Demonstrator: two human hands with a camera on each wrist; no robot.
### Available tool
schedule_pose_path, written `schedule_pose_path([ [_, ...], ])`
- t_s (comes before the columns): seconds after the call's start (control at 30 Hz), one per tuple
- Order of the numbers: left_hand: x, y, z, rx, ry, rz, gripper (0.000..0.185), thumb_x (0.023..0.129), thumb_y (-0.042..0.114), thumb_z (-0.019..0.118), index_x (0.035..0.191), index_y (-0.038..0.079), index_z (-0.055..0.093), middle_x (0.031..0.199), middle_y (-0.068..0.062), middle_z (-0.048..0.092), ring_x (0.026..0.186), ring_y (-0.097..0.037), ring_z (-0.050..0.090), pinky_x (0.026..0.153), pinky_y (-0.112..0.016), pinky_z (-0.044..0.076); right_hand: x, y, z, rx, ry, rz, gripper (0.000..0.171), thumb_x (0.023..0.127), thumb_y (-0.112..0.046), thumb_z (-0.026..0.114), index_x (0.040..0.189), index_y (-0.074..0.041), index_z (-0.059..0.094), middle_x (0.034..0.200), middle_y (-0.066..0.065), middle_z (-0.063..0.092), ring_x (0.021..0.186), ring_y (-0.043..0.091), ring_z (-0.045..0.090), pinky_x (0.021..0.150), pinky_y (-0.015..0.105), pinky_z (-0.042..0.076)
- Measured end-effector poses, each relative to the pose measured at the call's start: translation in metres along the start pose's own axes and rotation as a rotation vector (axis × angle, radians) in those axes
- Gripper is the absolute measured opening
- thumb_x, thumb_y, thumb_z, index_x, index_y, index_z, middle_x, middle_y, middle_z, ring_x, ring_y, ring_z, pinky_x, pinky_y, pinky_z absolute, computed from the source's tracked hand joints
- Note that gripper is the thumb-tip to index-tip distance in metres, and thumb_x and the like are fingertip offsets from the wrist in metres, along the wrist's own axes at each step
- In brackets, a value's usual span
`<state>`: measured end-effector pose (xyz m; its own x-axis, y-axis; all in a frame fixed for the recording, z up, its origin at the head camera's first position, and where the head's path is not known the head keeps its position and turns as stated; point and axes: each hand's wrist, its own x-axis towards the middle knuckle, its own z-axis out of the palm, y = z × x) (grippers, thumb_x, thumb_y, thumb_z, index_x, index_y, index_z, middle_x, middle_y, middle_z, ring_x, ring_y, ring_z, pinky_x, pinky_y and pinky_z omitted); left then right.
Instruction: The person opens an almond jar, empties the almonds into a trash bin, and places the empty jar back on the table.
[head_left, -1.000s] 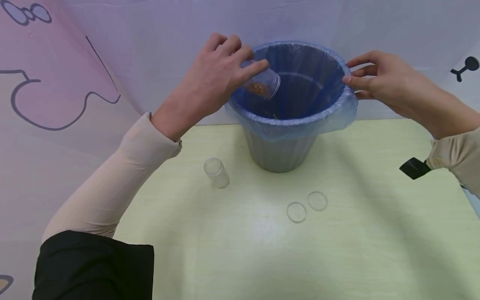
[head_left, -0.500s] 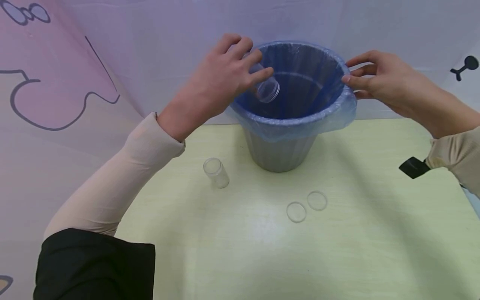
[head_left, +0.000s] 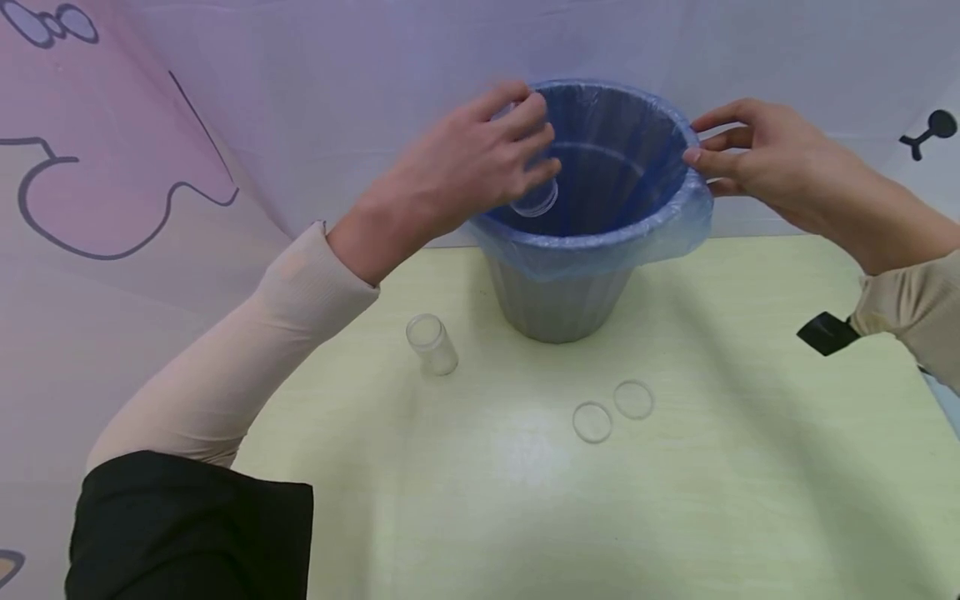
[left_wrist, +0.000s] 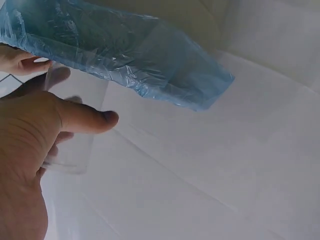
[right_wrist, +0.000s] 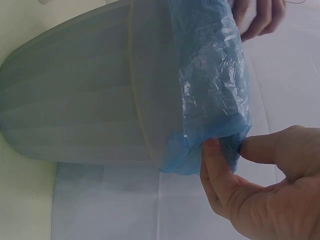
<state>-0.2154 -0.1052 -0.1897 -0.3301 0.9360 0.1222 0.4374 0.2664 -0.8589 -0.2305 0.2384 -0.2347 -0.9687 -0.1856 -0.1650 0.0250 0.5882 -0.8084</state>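
Observation:
My left hand (head_left: pixel 480 158) grips a clear plastic jar (left_wrist: pixel 77 150), tipped mouth-down over the left side of a grey trash bin (head_left: pixel 558 308). In the head view the fingers cover most of this jar; only its round mouth shows, inside the bin's opening. A blue plastic bag (head_left: pixel 675 229) lines the bin and folds over its rim. On the other side, my right hand (head_left: pixel 780 162) pinches the bag-covered rim between thumb and fingers, also seen close up in the right wrist view, where the bag (right_wrist: pixel 212 75) hangs over the bin wall.
A second clear jar (head_left: pixel 435 346) stands upright on the pale table (head_left: pixel 480 517), left of the bin. Two clear, round, lid-like pieces lie in front, a nearer one (head_left: pixel 592 422) and a farther one (head_left: pixel 633 400). A patterned sheet (head_left: pixel 337 50) hangs close behind.
My left hand has moved right and tipped the jar further down over the bin. Brown bits seen in the jar one second ago no longer show. My right hand stays on the rim.

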Motion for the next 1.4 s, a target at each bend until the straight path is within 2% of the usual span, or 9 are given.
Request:
schedule_pose_path([
  [0.1, 0.001, -0.001, -0.001, 0.023, 0.006, 0.05, 0.06, 0.101, -0.022, 0.039, 0.136, 0.019, 0.066, 0.128, -0.007, 0.069, 0.12, -0.031, 0.055, 0.113, -0.04, 0.041, 0.001, 0.002, -0.001, 0.003, -0.002, 0.0, 0.07, 0.106, -0.034, 0.056, 0.165, -0.014, 0.024, 0.124, -0.009, 0.049, 0.1, -0.001, 0.061, 0.077, 0.009, 0.056],
  [0.27, 0.002, -0.005, -0.004, 0.06, 0.009, 0.0, 0.069, 0.102, -0.023, 0.031, 0.146, 0.021, 0.06, 0.133, -0.009, 0.066, 0.125, -0.031, 0.054, 0.114, -0.04, 0.041, 0.001, 0.003, -0.001, 0.023, 0.002, -0.001, 0.07, 0.106, -0.032, 0.056, 0.165, -0.013, 0.024, 0.122, -0.009, 0.05, 0.099, -0.001, 0.062, 0.076, 0.008, 0.055],
  [0.37, 0.001, -0.006, -0.005, 0.045, -0.01, -0.017, 0.065, 0.1, -0.021, 0.038, 0.146, 0.021, 0.06, 0.133, -0.009, 0.066, 0.126, -0.031, 0.054, 0.113, -0.04, 0.04, 0.0, 0.003, -0.001, 0.02, 0.006, -0.001, 0.07, 0.106, -0.033, 0.056, 0.165, -0.013, 0.024, 0.123, -0.008, 0.05, 0.098, -0.002, 0.062, 0.076, 0.008, 0.055],
  [0.53, -0.002, -0.006, -0.002, -0.16, -0.065, -0.052, 0.051, 0.098, -0.013, 0.056, 0.137, 0.02, 0.066, 0.128, -0.01, 0.067, 0.12, -0.033, 0.055, 0.109, -0.043, 0.042, 0.0, 0.004, -0.001, 0.012, 0.007, -0.003, 0.071, 0.106, -0.033, 0.056, 0.165, -0.012, 0.024, 0.123, -0.008, 0.05, 0.099, -0.002, 0.062, 0.076, 0.007, 0.055],
  [0.77, -0.012, -0.014, 0.0, -0.463, -0.022, -0.173, 0.049, 0.096, -0.01, 0.051, 0.138, 0.014, 0.063, 0.122, -0.016, 0.06, 0.098, -0.038, 0.053, 0.092, -0.049, 0.046, -0.001, 0.005, -0.001, 0.012, 0.006, -0.004, 0.071, 0.106, -0.033, 0.057, 0.165, -0.012, 0.024, 0.123, -0.008, 0.05, 0.099, -0.002, 0.063, 0.076, 0.007, 0.055],
  [0.97, -0.014, -0.025, -0.009, -0.677, -0.146, -0.223, 0.057, 0.093, -0.004, 0.056, 0.148, 0.01, 0.054, 0.121, -0.019, 0.059, 0.091, -0.038, 0.052, 0.079, -0.049, 0.044, -0.001, 0.004, -0.002, 0.011, 0.005, -0.002, 0.07, 0.106, -0.033, 0.056, 0.165, -0.012, 0.024, 0.123, -0.008, 0.049, 0.099, -0.001, 0.062, 0.076, 0.007, 0.055],
  [1.1, -0.013, -0.031, -0.017, -0.808, -0.291, -0.261, 0.059, 0.095, 0.006, 0.067, 0.151, 0.01, 0.048, 0.129, -0.018, 0.061, 0.109, -0.04, 0.056, 0.093, -0.054, 0.049, -0.002, 0.004, -0.002, 0.004, 0.008, 0.001, 0.07, 0.106, -0.033, 0.056, 0.165, -0.013, 0.024, 0.123, -0.008, 0.049, 0.099, -0.001, 0.062, 0.076, 0.008, 0.056],
  [1.2, -0.012, -0.034, -0.02, -0.89, -0.393, -0.284, 0.061, 0.097, 0.016, 0.071, 0.153, 0.011, 0.045, 0.138, -0.018, 0.06, 0.128, -0.041, 0.053, 0.106, -0.056, 0.046, -0.002, 0.004, -0.002, -0.002, 0.011, 0.0, 0.07, 0.106, -0.033, 0.056, 0.165, -0.013, 0.024, 0.123, -0.008, 0.049, 0.098, -0.001, 0.063, 0.076, 0.008, 0.056],
  [1.4, -0.014, -0.036, -0.02, -0.967, -0.461, -0.318, 0.061, 0.102, 0.029, 0.063, 0.156, 0.009, 0.044, 0.141, -0.017, 0.052, 0.127, -0.035, 0.05, 0.109, -0.053, 0.043, -0.001, 0.004, -0.002, 0.003, 0.012, -0.001, 0.069, 0.106, -0.033, 0.056, 0.165, -0.013, 0.025, 0.122, -0.008, 0.049, 0.098, -0.001, 0.063, 0.076, 0.008, 0.056],
])
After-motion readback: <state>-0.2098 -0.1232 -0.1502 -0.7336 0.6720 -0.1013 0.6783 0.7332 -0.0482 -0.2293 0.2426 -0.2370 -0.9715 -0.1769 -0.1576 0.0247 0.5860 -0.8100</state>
